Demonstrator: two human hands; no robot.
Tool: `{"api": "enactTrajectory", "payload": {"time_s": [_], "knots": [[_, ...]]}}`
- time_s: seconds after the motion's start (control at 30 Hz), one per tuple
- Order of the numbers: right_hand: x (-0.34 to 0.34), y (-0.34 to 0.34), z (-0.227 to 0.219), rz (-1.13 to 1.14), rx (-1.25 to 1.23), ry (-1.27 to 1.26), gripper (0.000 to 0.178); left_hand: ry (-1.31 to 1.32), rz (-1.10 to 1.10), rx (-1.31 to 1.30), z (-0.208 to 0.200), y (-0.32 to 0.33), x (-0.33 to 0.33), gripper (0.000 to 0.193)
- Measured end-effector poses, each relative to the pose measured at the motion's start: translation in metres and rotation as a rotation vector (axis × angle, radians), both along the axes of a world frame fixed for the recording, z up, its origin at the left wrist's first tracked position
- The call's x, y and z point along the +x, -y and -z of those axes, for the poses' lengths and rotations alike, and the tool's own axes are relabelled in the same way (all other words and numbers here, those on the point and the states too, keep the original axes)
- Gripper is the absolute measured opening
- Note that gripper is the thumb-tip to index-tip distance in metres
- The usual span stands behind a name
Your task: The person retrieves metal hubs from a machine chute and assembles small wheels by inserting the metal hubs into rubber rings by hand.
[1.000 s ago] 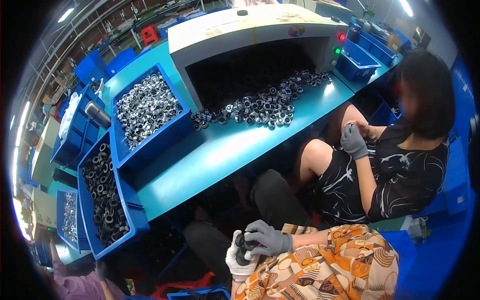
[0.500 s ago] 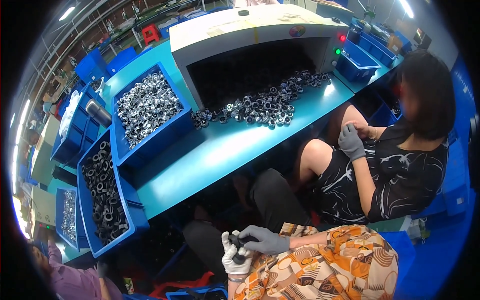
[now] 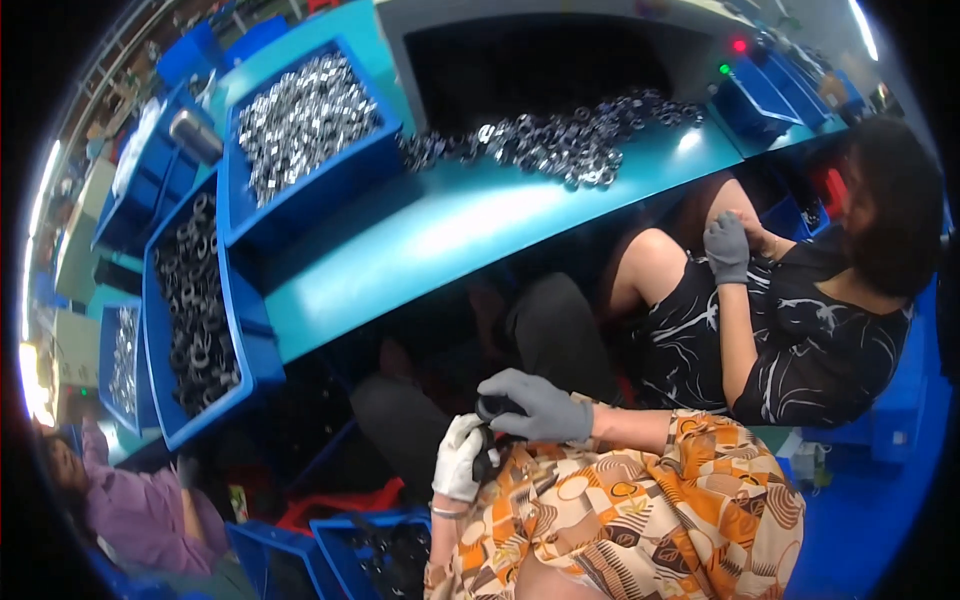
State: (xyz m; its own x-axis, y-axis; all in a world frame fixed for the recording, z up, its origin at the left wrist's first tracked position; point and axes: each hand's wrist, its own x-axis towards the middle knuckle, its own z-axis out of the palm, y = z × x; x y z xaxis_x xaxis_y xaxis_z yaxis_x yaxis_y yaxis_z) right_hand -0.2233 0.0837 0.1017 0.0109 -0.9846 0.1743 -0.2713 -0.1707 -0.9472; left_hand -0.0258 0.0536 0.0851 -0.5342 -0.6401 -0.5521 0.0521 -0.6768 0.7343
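Observation:
My left hand [image 3: 458, 460], in a white glove, is closed around a black part [image 3: 487, 455] above my lap. Just up and to the right, my right hand [image 3: 540, 406], in a grey glove, grips a black ring-shaped part [image 3: 491, 407] between thumb and fingers. The two hands nearly touch, and the fingers partly cover both parts. Lower left of them, a blue bin [image 3: 328, 530] contains more black parts.
On the teal table [image 3: 440, 240] lies a heap of silver rings [image 3: 565, 145] before a white tunnel-like machine [image 3: 400, 60]. Blue bins hold silver rings [image 3: 300, 125] and black rings [image 3: 195, 300]. One person [image 3: 800, 340] sits at right, another [image 3: 155, 500] at lower left.
My view has tilted downward, so the table sits higher. My right hand has shifted up from the left hand's fingertips with a black ring in its grip; my left fingers have closed more.

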Motion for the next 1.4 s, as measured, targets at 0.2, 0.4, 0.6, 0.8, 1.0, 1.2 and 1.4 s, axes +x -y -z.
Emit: {"api": "enactTrajectory", "payload": {"time_s": [0.2, 0.4, 0.6, 0.8, 1.0, 1.2, 1.4], "knots": [[-0.004, 0.001, -0.002, -0.255, -0.051, -0.101, 0.039, -0.138, 0.14, 0.26, 0.005, -0.003, 0.008, 0.03], [-0.006, 0.008, -0.008, -0.505, 0.048, -0.23, 0.033, 0.126, 0.295, 0.07, 0.015, -0.011, 0.008, 0.043], [-0.017, 0.051, -0.016, -0.507, 0.051, -0.214, 0.033, 0.063, 0.258, 0.055, 0.011, -0.01, 0.007, 0.035], [-0.082, 0.164, 0.001, 0.265, -0.244, -0.566, 0.021, -0.141, 0.174, 0.251, 0.014, -0.011, 0.008, 0.031], [-0.117, 0.248, 0.008, 0.544, -0.069, -0.782, 0.04, -0.281, 0.201, 0.219, 0.02, -0.01, 0.016, 0.037], [-0.129, 0.268, -0.007, 0.549, 0.167, -0.927, 0.025, -0.232, 0.219, 0.162, 0.021, -0.007, 0.018, 0.045], [-0.129, 0.26, -0.005, 0.552, 0.173, -0.797, 0.022, -0.141, 0.066, 0.267, 0.029, -0.006, 0.018, 0.037]]}}
